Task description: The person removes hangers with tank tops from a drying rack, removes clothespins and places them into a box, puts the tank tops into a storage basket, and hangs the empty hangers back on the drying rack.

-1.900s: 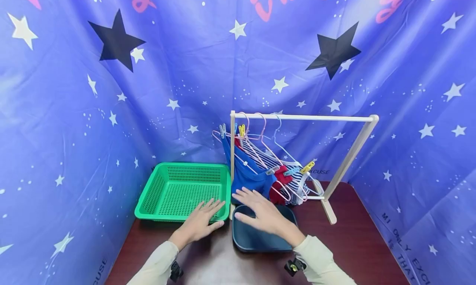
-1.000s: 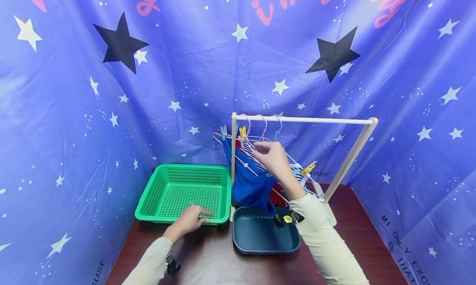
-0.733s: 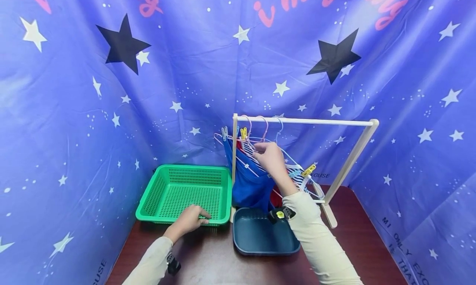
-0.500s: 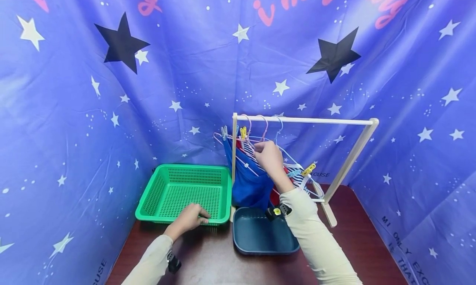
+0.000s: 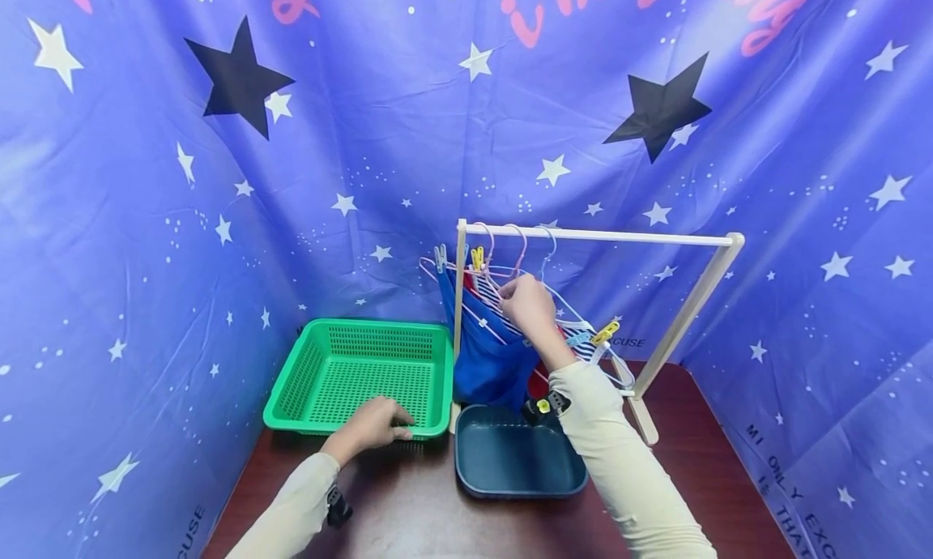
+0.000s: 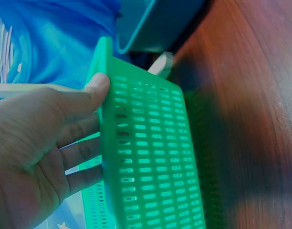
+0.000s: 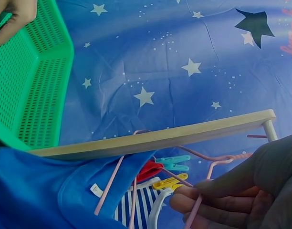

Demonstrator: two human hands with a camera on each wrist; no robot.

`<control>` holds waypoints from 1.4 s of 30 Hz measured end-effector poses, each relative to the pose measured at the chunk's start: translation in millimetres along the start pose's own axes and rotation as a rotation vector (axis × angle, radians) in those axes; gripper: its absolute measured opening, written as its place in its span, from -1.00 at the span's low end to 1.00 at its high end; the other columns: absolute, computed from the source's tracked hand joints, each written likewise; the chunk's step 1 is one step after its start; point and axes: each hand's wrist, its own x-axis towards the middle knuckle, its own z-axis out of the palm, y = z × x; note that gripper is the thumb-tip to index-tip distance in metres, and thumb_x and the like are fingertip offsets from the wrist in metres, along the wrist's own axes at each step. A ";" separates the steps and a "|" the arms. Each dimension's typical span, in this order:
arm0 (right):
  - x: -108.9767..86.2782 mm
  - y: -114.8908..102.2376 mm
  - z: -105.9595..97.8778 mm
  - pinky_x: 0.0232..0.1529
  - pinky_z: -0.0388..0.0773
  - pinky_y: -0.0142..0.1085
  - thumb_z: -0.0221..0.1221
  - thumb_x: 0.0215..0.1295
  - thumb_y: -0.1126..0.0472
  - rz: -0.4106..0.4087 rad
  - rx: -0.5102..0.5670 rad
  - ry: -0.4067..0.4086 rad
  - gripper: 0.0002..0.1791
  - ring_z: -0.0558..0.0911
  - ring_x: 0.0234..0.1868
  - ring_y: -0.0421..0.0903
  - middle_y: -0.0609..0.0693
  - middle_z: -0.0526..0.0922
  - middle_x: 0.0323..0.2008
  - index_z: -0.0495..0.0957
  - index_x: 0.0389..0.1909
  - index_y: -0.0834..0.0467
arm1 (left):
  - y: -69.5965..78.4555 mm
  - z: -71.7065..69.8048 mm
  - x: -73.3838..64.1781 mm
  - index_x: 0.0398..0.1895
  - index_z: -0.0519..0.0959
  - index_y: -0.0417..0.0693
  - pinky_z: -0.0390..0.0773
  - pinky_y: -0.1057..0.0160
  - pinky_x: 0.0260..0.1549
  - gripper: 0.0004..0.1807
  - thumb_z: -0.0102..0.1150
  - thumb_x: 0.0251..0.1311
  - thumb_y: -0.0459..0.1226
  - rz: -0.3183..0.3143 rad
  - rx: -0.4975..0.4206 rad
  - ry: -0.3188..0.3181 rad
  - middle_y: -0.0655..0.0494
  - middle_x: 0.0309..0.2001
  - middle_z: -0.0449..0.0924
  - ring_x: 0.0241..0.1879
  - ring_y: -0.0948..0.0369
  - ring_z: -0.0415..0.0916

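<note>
My left hand (image 5: 373, 423) holds the near rim of a green plastic basket (image 5: 295, 373); the left wrist view shows the thumb outside the rim and the fingers inside. Over at the small wooden rack, my right hand (image 5: 530, 304) pinches the wire of a pink hanger (image 7: 213, 166) between thumb and fingers. A blue garment (image 5: 488, 373) hangs at the rack's left end, with red and navy-striped cloth (image 7: 139, 205) behind it. Yellow (image 7: 170, 182) and light blue clothespins (image 7: 174, 162) clip these clothes. My right hand and forearm cover part of the hangers in the head view.
The rack's white top bar (image 5: 619, 236) carries several hanger hooks at its left end. A dark blue tray (image 5: 517, 462) stands in front of the clothes on the brown table (image 5: 408, 518). A star-printed blue curtain (image 5: 408, 138) encloses the back and sides.
My right hand has risen from above the dark tray to the pink hanger and pinched it. My left hand has settled from over the basket onto its near rim. The last half second shows little motion.
</note>
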 end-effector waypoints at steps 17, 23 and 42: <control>4.2 -2.1 -5.4 -0.01 0.64 0.05 0.22 0.22 0.31 0.024 -0.050 -0.061 -0.68 0.71 0.07 0.15 0.10 0.78 -0.01 0.77 -0.04 0.13 | 13.1 -5.5 11.1 -0.24 0.79 -0.04 0.65 0.13 -0.31 -0.81 0.51 0.08 -0.22 -0.023 0.105 -0.051 0.07 -0.28 0.79 -0.26 0.09 0.70; 5.0 -2.6 -4.6 0.01 0.63 0.07 0.21 0.25 0.30 0.039 -0.054 -0.064 -0.72 0.71 0.05 0.16 0.11 0.78 -0.02 0.78 -0.06 0.13 | 16.6 -1.8 13.3 -0.32 0.73 0.02 0.47 0.25 -0.51 -0.84 0.52 0.04 -0.22 -0.015 0.202 -0.038 0.18 -0.46 0.67 -0.50 0.28 0.47; 8.8 -0.7 -3.3 0.03 0.62 0.09 0.25 0.23 0.30 0.032 -0.055 -0.046 -0.72 0.70 0.04 0.20 0.13 0.79 -0.05 0.78 -0.07 0.15 | 17.0 3.6 18.0 -0.48 0.55 0.15 0.29 0.27 -0.56 -0.76 0.51 0.05 -0.21 -0.053 0.229 -0.043 0.22 -0.52 0.55 -0.54 0.30 0.28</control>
